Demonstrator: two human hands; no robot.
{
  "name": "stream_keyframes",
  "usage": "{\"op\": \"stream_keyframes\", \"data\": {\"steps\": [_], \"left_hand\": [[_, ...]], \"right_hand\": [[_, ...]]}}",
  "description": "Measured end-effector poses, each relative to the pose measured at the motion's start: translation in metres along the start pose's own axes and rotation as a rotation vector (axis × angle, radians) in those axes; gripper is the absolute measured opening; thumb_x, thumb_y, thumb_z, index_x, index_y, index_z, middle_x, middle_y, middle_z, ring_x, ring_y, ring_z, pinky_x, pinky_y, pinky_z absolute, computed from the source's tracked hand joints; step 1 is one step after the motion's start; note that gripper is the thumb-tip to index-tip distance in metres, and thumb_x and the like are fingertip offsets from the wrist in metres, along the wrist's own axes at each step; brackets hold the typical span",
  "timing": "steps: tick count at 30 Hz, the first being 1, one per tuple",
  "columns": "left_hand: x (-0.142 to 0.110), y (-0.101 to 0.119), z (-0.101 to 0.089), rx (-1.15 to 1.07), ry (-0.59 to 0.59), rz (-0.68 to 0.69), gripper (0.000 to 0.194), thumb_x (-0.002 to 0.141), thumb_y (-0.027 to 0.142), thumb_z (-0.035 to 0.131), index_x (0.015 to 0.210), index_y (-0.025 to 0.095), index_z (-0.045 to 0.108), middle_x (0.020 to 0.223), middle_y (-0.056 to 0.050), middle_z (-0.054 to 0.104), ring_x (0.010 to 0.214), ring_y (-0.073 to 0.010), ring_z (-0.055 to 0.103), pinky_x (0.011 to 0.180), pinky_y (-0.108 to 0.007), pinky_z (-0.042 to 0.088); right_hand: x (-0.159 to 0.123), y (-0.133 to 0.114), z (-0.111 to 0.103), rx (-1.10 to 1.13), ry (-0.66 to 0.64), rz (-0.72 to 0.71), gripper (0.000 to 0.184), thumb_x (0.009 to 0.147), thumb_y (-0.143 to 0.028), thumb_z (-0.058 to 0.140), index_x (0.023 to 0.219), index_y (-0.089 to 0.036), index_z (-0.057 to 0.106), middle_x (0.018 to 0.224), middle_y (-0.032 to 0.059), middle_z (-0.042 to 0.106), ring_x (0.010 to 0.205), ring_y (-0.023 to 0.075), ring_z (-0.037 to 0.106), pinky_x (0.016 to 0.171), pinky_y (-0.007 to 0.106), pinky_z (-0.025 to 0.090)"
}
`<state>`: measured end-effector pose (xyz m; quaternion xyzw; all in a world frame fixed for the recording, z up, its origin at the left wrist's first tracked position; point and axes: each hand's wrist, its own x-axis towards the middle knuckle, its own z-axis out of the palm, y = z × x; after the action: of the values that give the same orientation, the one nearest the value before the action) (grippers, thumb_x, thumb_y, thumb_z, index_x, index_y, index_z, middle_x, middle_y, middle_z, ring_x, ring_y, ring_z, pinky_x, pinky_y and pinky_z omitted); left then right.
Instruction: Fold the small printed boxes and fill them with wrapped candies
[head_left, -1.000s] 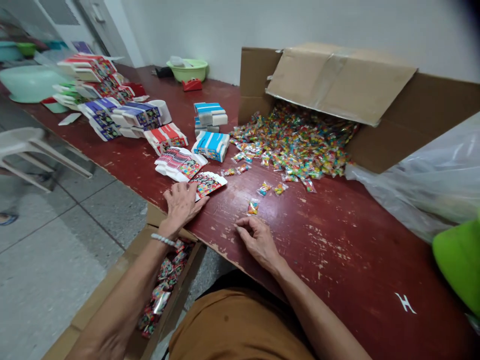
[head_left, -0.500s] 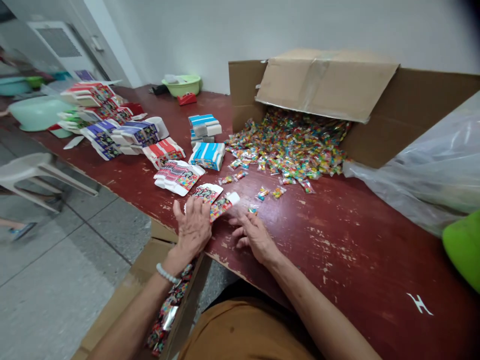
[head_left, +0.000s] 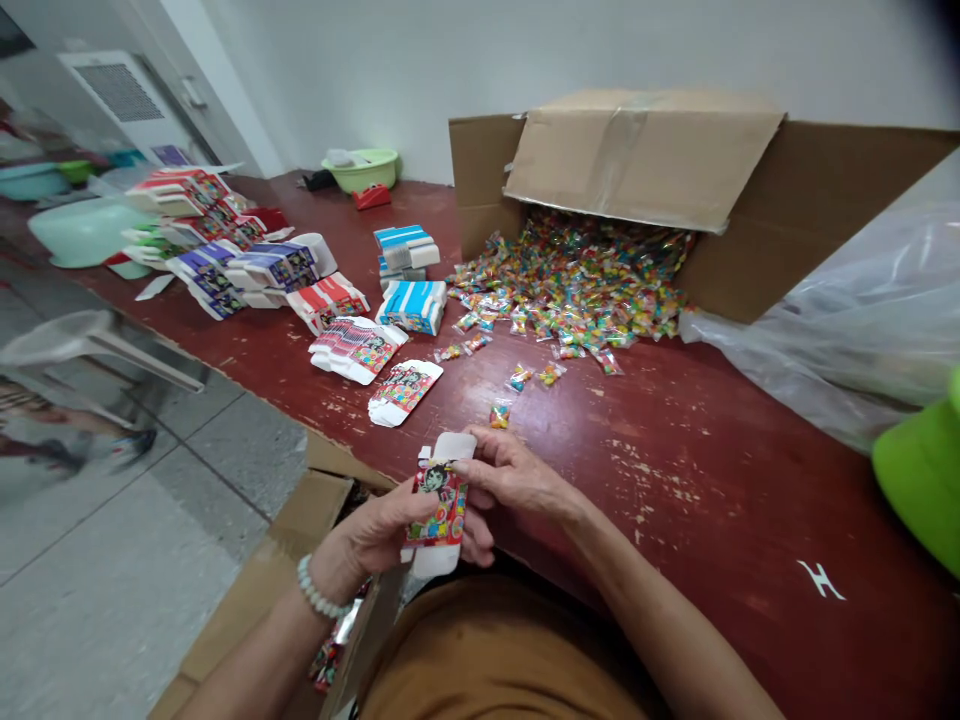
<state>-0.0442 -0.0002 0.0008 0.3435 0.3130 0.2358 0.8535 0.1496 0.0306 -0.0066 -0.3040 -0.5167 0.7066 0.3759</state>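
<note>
A small printed candy box [head_left: 444, 508] with white end flaps sticking out is held in front of my body, over the table's near edge. My left hand [head_left: 386, 525] grips its left side, thumb on the printed face. At its upper right, my right hand [head_left: 510, 475] holds the box, thumb near the top flap and other fingers partly hidden behind. Just beyond lie a short stack of flat cartons [head_left: 406, 391] and a thicker bundle of flat cartons [head_left: 360, 350]. A wrapped candy packet [head_left: 499, 414] rests close to my right hand.
A large cardboard box [head_left: 645, 160] on its side spills many candy packets [head_left: 585, 290] onto the red table [head_left: 720, 480]. Bundled blue [head_left: 412, 305], purple [head_left: 274, 265] and red cartons stand left. An open carton [head_left: 292, 540] sits below the edge. A person's feet [head_left: 127, 448] show by a stool [head_left: 82, 340].
Both hands have come back toward my body, bringing one carton away from the short stack. Its flaps now stand out, and my right hand has closed on it. Feet have moved by the stool.
</note>
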Motion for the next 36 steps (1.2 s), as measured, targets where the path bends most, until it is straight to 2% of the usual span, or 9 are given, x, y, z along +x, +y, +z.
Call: {"op": "stream_keyframes", "data": {"steps": [3, 7, 11, 16, 19, 22, 25, 29, 36], "left_hand": [[0.005, -0.010, 0.005, -0.085, -0.010, 0.025, 0.053, 0.065, 0.050, 0.083, 0.100, 0.011, 0.073, 0.084, -0.013, 0.076, 0.072, -0.0256, 0.074, 0.071, -0.033, 0.056], [0.006, -0.013, 0.012, -0.041, 0.151, 0.115, 0.036, 0.068, 0.037, 0.085, 0.090, 0.013, 0.072, 0.075, -0.010, 0.075, 0.064, -0.0220, 0.074, 0.063, -0.029, 0.058], [0.008, -0.010, 0.018, -0.010, 0.326, 0.171, 0.033, 0.066, 0.034, 0.088, 0.084, 0.014, 0.070, 0.064, -0.005, 0.072, 0.051, -0.0190, 0.069, 0.050, -0.026, 0.056], [0.018, -0.012, 0.018, 0.033, 0.458, 0.260, 0.033, 0.063, 0.035, 0.089, 0.077, 0.013, 0.068, 0.063, -0.004, 0.071, 0.050, -0.0155, 0.065, 0.051, -0.025, 0.055], [0.024, -0.015, 0.015, 0.083, 0.511, 0.340, 0.034, 0.068, 0.032, 0.086, 0.090, 0.013, 0.069, 0.080, -0.005, 0.074, 0.068, -0.0151, 0.069, 0.065, -0.024, 0.056], [0.025, -0.018, 0.018, 0.166, 0.621, 0.458, 0.048, 0.072, 0.030, 0.083, 0.112, 0.018, 0.058, 0.092, -0.004, 0.075, 0.076, -0.0174, 0.071, 0.070, -0.028, 0.058], [0.022, -0.020, 0.026, 0.230, 0.713, 0.561, 0.065, 0.073, 0.027, 0.083, 0.124, 0.026, 0.044, 0.098, -0.002, 0.074, 0.076, -0.0188, 0.072, 0.068, -0.031, 0.060], [0.019, -0.020, 0.031, 0.238, 0.684, 0.567, 0.059, 0.076, 0.026, 0.079, 0.124, 0.027, 0.046, 0.108, -0.004, 0.072, 0.085, -0.0203, 0.073, 0.071, -0.030, 0.059], [0.020, -0.022, 0.011, 0.141, 0.580, 0.441, 0.034, 0.078, 0.036, 0.077, 0.100, 0.021, 0.055, 0.079, 0.001, 0.071, 0.064, -0.0134, 0.065, 0.060, -0.023, 0.053]], "right_hand": [[-0.005, -0.004, 0.005, 0.138, -0.163, 0.057, 0.033, 0.083, -0.047, 0.071, 0.096, -0.019, 0.058, 0.061, -0.0069, 0.054, 0.042, 0.0056, 0.046, 0.041, 0.017, 0.034], [-0.007, -0.006, 0.012, 0.256, -0.163, 0.085, 0.050, 0.077, -0.043, 0.076, 0.115, -0.023, 0.049, 0.085, -0.0020, 0.067, 0.043, 0.0080, 0.057, 0.040, 0.020, 0.044], [-0.005, -0.003, 0.020, 0.273, -0.024, 0.058, 0.053, 0.074, -0.035, 0.078, 0.118, -0.022, 0.052, 0.101, 0.0037, 0.070, 0.047, 0.0061, 0.057, 0.041, 0.019, 0.046], [0.000, 0.005, 0.025, 0.150, 0.167, 0.059, 0.022, 0.076, -0.035, 0.072, 0.087, -0.018, 0.063, 0.065, -0.0030, 0.064, 0.043, 0.0081, 0.050, 0.043, 0.022, 0.043], [0.004, 0.007, 0.021, -0.041, 0.369, 0.016, 0.016, 0.075, -0.032, 0.070, 0.075, -0.017, 0.065, 0.065, -0.0005, 0.065, 0.053, 0.0114, 0.056, 0.053, 0.025, 0.047], [0.007, 0.010, 0.015, -0.202, 0.497, -0.039, 0.018, 0.074, -0.031, 0.069, 0.085, -0.017, 0.066, 0.074, 0.0015, 0.068, 0.064, 0.0144, 0.061, 0.060, 0.026, 0.048], [0.007, 0.014, 0.012, -0.249, 0.550, -0.087, 0.033, 0.073, -0.029, 0.070, 0.104, -0.020, 0.061, 0.075, -0.0013, 0.065, 0.068, 0.0151, 0.060, 0.063, 0.027, 0.048], [0.005, 0.020, 0.015, -0.130, 0.450, -0.148, 0.021, 0.078, -0.030, 0.068, 0.097, -0.021, 0.064, 0.072, -0.0034, 0.062, 0.064, 0.0126, 0.056, 0.061, 0.025, 0.044], [0.007, 0.020, -0.003, 0.022, 0.334, 0.038, 0.034, 0.071, -0.048, 0.077, 0.071, -0.016, 0.065, 0.067, -0.0004, 0.062, 0.059, 0.0107, 0.052, 0.059, 0.024, 0.042]]}}
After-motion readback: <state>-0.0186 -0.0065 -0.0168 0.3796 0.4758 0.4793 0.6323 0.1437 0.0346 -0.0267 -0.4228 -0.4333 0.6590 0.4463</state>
